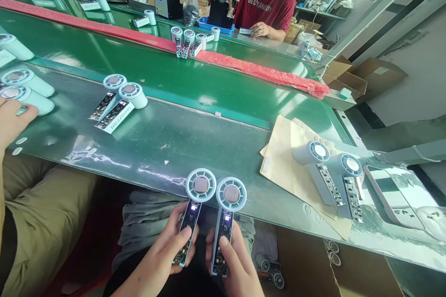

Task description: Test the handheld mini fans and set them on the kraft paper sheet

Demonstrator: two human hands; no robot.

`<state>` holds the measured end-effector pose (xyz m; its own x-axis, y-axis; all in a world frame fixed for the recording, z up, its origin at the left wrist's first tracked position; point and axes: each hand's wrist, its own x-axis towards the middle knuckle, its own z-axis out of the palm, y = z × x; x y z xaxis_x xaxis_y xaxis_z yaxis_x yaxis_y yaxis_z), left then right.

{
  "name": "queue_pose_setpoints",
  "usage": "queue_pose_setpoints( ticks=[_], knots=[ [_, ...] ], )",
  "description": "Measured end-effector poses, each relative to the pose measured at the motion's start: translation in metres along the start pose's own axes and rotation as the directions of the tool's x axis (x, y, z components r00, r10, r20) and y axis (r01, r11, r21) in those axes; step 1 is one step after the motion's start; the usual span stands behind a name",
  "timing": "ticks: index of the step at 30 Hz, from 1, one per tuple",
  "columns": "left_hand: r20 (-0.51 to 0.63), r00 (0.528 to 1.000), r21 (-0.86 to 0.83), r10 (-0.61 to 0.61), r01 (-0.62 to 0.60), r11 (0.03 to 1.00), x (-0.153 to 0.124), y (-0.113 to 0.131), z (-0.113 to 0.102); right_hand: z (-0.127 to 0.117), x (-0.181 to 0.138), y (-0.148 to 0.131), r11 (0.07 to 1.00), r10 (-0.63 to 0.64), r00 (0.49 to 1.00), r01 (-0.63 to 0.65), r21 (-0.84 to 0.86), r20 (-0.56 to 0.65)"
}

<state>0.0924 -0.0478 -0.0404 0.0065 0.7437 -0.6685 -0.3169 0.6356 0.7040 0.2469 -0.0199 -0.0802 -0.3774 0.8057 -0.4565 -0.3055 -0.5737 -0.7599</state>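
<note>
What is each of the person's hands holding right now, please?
Left hand: closed on the left handheld fan.
Right hand: closed on the right handheld fan.

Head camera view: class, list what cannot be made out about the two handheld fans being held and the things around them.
- Lit digits on the left fan and right fan: too small to read.
- Fan handle backs: hidden by the left hand and right hand.
- Tool raised by the person in the red shirt: cut off by the top edge.
- Fans at far left: partly cut off by the frame edge.
</note>
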Motion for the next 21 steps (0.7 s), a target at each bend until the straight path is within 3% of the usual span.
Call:
queue_pose_setpoints(
  ticks=[4, 9, 14, 18, 21],
  knots=[
    [-0.027, 1.000, 0.045, 0.006, -0.005, 0.999, -0.001, 0.005, 0.002, -0.002, 0.000, 0.000, 1.000, -0.006, 1.000, 0.006, -0.015, 0.002],
    [0.021, 0.998, -0.080, 0.052, -0.050, 0.996, -0.004, -0.001, 0.001, -0.005, -0.008, -0.006, 0.999, 0.041, 0.999, -0.042, -0.009, -0.008],
    [-0.012, 1.000, -0.085, 0.024, -0.025, 0.996, -0.009, 0.000, -0.005, -0.011, -0.010, -0.026, 0.992, 0.120, 0.992, -0.119, -0.037, 0.047],
    [0.027, 1.000, -0.092, -0.008, 0.010, 0.996, -0.010, 0.012, -0.006, -0.021, -0.010, -0.042, 0.974, 0.207, 0.968, -0.191, -0.118, 0.139],
    [0.008, 1.000, -0.148, 0.027, -0.025, 0.989, -0.015, 0.013, -0.010, -0.024, -0.018, -0.054, 0.961, 0.255, 0.960, -0.239, -0.140, 0.117]
  ],
)
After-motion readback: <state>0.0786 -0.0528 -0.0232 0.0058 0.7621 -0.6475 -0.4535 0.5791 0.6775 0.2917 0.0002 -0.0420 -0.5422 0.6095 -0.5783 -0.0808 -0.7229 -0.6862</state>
